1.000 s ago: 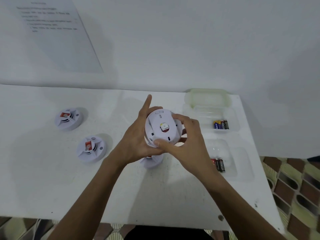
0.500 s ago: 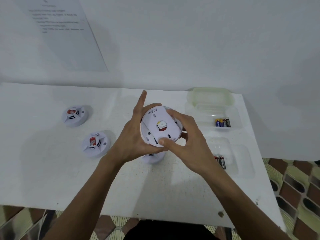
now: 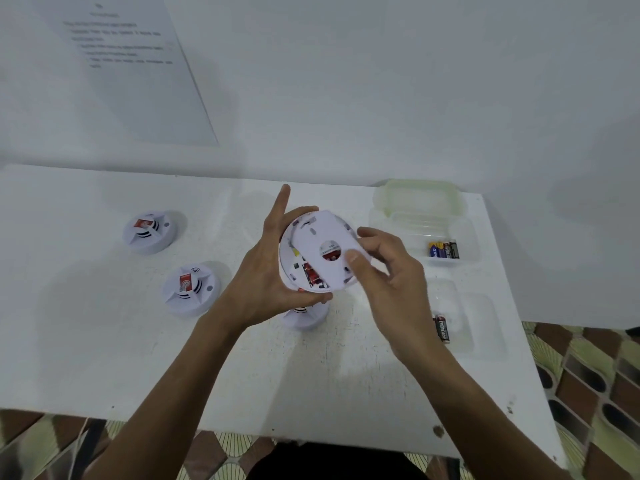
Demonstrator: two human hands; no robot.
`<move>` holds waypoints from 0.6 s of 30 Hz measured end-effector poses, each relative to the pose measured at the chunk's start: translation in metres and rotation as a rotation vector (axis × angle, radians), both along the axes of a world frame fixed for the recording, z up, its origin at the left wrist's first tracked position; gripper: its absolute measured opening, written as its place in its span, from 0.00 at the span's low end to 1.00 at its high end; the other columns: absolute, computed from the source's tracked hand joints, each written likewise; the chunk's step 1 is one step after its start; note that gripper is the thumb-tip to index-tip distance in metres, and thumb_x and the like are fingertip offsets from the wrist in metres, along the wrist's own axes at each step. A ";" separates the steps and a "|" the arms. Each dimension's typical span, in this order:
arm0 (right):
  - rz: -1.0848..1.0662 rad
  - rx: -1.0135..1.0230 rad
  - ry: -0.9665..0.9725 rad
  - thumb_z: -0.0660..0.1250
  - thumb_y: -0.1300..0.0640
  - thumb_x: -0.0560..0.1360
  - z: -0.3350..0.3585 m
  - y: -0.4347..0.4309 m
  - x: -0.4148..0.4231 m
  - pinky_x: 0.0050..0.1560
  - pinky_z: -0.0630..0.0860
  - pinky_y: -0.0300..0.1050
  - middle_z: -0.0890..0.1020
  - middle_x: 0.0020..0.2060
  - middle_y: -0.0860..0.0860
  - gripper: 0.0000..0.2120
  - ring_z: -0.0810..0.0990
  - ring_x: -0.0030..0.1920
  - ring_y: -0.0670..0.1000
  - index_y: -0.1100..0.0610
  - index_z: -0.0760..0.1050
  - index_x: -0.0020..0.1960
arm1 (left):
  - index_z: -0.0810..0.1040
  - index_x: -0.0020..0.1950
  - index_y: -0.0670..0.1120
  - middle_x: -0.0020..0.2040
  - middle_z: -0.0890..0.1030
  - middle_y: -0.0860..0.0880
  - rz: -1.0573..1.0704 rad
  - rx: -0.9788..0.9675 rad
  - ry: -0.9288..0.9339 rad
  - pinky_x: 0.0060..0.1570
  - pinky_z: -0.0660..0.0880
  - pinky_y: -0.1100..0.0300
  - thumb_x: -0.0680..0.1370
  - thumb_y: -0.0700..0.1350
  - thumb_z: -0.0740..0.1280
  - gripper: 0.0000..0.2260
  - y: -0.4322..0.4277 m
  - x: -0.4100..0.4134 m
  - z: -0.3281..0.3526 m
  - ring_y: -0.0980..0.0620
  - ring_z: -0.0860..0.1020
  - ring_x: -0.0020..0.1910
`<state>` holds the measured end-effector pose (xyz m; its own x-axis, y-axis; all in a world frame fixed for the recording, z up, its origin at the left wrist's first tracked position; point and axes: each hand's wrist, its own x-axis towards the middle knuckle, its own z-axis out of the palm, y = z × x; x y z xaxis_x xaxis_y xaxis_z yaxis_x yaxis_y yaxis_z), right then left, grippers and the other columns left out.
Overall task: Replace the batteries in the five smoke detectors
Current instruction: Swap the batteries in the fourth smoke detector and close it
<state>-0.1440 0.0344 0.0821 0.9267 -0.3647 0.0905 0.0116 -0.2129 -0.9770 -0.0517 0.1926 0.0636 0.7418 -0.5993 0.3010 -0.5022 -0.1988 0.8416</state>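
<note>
Though scuffed, white table, wall; left hand, right hand tight on 1 detector

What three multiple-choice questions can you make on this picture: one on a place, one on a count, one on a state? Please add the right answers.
1. Where are the batteries?
A. in clear containers at the right of the table
B. in a pile at the table's left edge
C. on the floor

2. How many smoke detectors lie on the table left of the left hand?
A. none
B. two
C. five

3. How is the back cover of the held detector?
A. fully closed
B. lying on the table
C. shifted aside, the inside showing

Answers:
1 A: both groups of batteries lie inside the containers.
2 B: one lies farther back, another nearer.
3 C: the left hand grips the detector, the right hand pinches the cover, and red parts show beside it.
</note>
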 end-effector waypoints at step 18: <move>0.215 -1.316 0.103 0.75 0.63 0.68 -0.099 -0.054 0.028 0.31 0.64 0.42 0.77 0.31 0.52 0.03 0.73 0.32 0.53 0.56 0.84 0.39 | 0.42 0.76 0.47 0.66 0.64 0.68 0.090 0.040 0.039 0.59 0.66 0.75 0.61 0.51 0.79 0.57 0.031 0.004 -0.024 0.64 0.67 0.66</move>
